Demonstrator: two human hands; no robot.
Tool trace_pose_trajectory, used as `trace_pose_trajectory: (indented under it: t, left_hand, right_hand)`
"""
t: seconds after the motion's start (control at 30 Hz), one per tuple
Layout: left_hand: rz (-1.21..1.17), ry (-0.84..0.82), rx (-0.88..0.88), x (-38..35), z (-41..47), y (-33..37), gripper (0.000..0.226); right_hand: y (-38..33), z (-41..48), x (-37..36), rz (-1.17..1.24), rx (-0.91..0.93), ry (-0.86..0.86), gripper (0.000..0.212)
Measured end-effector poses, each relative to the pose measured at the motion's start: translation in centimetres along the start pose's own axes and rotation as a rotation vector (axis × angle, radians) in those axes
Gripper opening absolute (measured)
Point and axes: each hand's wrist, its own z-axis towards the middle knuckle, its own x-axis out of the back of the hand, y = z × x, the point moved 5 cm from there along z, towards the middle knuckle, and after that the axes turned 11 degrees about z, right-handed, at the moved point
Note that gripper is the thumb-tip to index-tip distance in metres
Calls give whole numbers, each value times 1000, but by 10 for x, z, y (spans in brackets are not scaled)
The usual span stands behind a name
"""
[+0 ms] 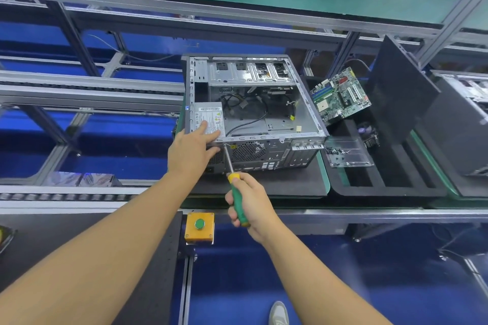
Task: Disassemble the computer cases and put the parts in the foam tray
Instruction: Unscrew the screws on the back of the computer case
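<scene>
An open grey computer case [303, 103] lies on its side on a black mat, its rear panel facing me. My left hand [191, 149] rests with straight fingers on the power supply [210, 120] at the case's near left corner. My right hand [249, 204] grips a green and yellow screwdriver [236, 192]; its tip touches the rear panel's top edge beside the power supply. To the right stands a black foam tray [396, 187]. It holds a green motherboard [339, 96], a clear screw box [348, 152] and a cooler fan [369, 134].
A black side panel [398, 92] leans upright in the tray. Another case [464, 119] sits at the far right. A yellow box with a green button [200, 225] is mounted on the near rail. Conveyor rails run to the left, with a green shelf above.
</scene>
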Motion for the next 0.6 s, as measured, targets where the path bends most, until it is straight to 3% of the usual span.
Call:
trace_pose_trajectory:
  t: [0.27, 0.33, 0.47, 0.6]
  left_hand:
    - [-25, 50, 4, -1, -1, 1, 44]
    - [-40, 55, 12, -2, -1, 0, 44]
    - [-55, 46, 19, -4, -1, -1, 44]
    - [-70, 50, 22, -3, -2, 0, 44]
  right_hand:
    - [7, -2, -25, 473, -195, -110, 33]
    - [8, -2, -24, 458, -205, -110, 34]
    - [8, 3, -14, 180, -95, -30, 31]
    - [2, 2, -15, 388, -228, -97, 32]
